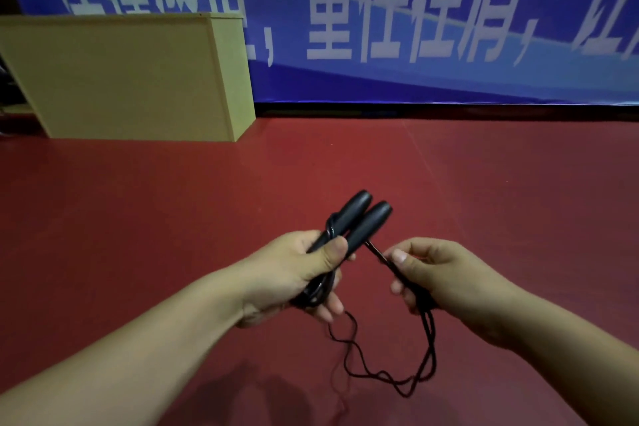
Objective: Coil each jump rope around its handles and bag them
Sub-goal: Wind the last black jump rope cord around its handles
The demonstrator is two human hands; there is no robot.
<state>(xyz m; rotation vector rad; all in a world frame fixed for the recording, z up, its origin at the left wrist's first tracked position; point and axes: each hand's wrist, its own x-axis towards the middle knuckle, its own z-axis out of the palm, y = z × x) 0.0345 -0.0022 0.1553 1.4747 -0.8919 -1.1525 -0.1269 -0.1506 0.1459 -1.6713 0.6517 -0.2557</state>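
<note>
- Two bare forearms enter from the lower corners of the frame, nearest the camera, and meet at lower centre over a dark red smooth floor (484, 183) that fills the lower half of the frame.
- Across the top of the frame hangs a blue banner with large white characters (380, 10), its lower edge meeting the floor.
- At upper left a pale yellow rectangular box (121, 79) stands on the floor against the banner.
- At lower centre the left hand (297, 270) grips the two black cylindrical jump rope handles (359, 221), held side by side and touching, their free ends pointing up and away; the thumb presses on the nearer handle.
- Just right of it the right hand (439, 273) pinches the thin black cord (383, 259) between thumb and curled fingers, close to the handles.
- Below both hands the cord hangs in a slack, kinked loop above the floor.
</note>
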